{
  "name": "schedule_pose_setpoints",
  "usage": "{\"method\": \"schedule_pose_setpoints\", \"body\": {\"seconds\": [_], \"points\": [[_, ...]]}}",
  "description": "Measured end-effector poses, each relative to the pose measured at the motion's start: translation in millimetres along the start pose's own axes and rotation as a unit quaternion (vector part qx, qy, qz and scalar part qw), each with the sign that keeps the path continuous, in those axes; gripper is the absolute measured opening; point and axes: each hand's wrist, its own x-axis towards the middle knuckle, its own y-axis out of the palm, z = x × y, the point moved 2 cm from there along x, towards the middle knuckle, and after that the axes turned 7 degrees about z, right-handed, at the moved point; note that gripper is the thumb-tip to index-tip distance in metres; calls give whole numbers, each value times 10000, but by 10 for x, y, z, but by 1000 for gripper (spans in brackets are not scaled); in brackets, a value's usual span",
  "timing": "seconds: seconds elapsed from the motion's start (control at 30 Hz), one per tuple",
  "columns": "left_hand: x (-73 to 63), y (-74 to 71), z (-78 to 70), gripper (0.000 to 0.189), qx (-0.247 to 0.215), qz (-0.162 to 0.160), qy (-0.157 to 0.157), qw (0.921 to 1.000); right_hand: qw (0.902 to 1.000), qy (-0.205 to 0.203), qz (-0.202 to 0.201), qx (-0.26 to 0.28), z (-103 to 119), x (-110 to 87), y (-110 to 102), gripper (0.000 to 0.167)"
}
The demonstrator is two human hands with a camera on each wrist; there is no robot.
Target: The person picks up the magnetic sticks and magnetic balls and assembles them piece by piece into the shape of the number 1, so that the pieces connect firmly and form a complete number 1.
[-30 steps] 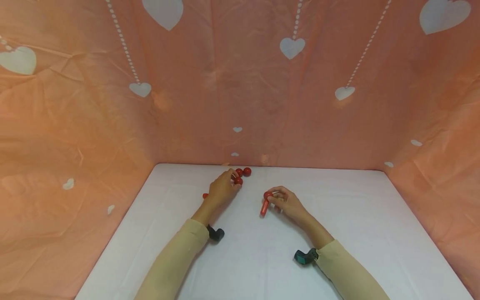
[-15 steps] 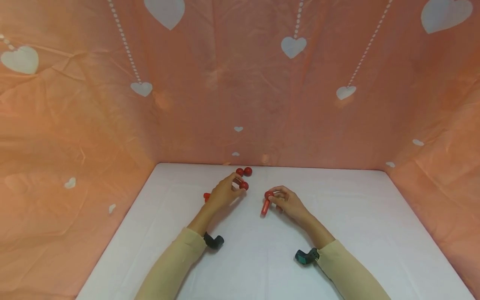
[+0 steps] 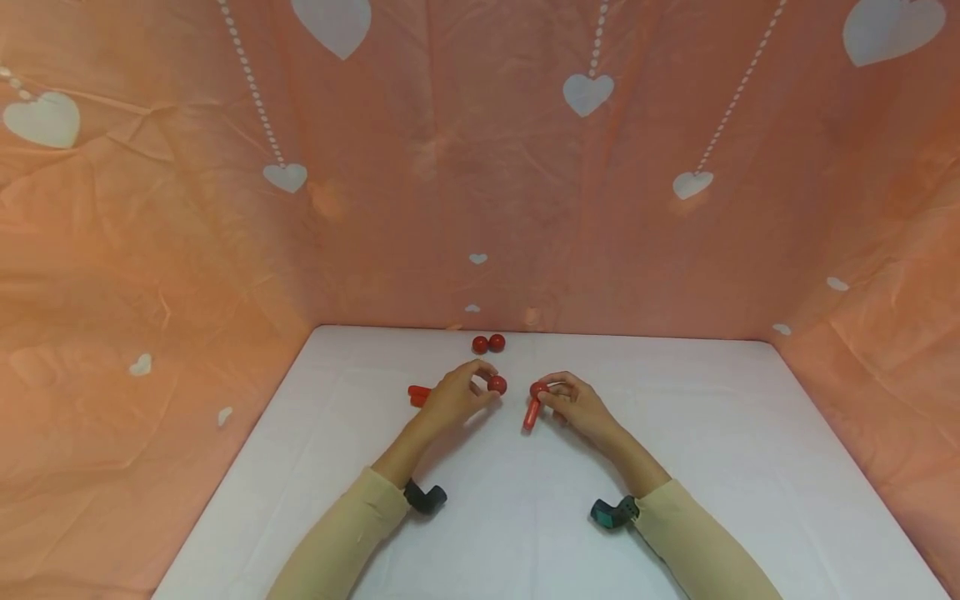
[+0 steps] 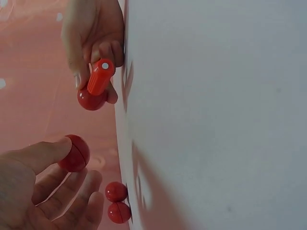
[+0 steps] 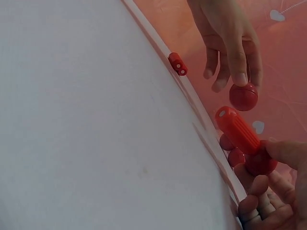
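Note:
My left hand (image 3: 456,395) pinches a red ball (image 3: 497,384) between thumb and fingers, above the table. In the left wrist view a seam line circles this ball (image 4: 76,154). To its right, my right hand (image 3: 579,408) pinches a second red ball (image 5: 261,162), to which a red ribbed rod (image 5: 238,130) is joined. The rod slants toward the person, and a white dot marks its free end. A small gap separates the left hand's ball from the right hand's piece.
Two more red balls (image 3: 488,343) sit side by side near the table's back edge. Red rods (image 3: 418,395) lie left of the left hand, partly hidden behind it in the head view. An orange cloth (image 3: 525,208) with white hearts walls in the white table (image 3: 525,533).
My left hand has drawn a ball away from the two at the back, moving it right and nearer the person, toward the right hand. The right hand has stayed almost still.

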Motion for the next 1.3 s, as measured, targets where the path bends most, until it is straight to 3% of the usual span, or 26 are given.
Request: {"method": "schedule_pose_setpoints", "body": {"seconds": [0.77,1.07,1.3], "points": [[-118,163,67,32,-227,857,375,9954,10000,46,-7,-30,11,3,-22,42],[-166,206,41,30,-199,984,356,9943,9999,-121,54,96,-7,14,-20,41],[-125,250,59,28,15,1091,669,9918,9997,-180,24,167,2,1,-25,40]]}}
